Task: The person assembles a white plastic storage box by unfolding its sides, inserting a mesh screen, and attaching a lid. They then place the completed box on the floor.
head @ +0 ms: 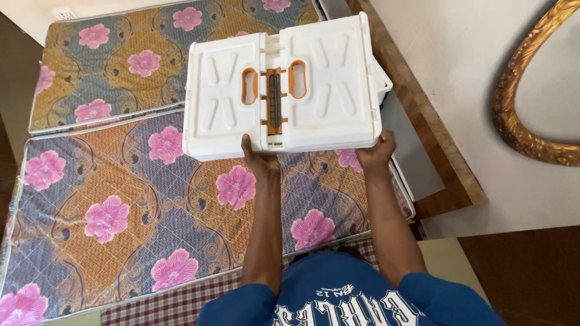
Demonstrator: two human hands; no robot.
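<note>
Two flowered mattresses cover most of the view. The nearer mattress lies across the lower left and middle, quilted in brown, blue-grey and purple with pink blossoms; the farther mattress lies just beyond it, edge to edge, in the same pattern. Along the right runs a pale wall, with a brown wooden ledge slanting between it and the mattresses. A curved gilt frame leans against the wall at the far right. Dark floor shows in the lower right corner, and a strip of checked cloth lies along the near edge of the nearer mattress.

Above the mattresses, held up in the air in the upper middle, is a white plastic folding stool, seen flat-on. It has two white panels with moulded ribs, two orange-rimmed oval openings and a dark hinge strip down the centre. It tilts slightly, its right side higher.

The person wears a blue shirt with white lettering. Both bare arms reach forward. The left hand grips the stool's near edge close to the middle, thumb up on the face. The right hand grasps the near right corner.
</note>
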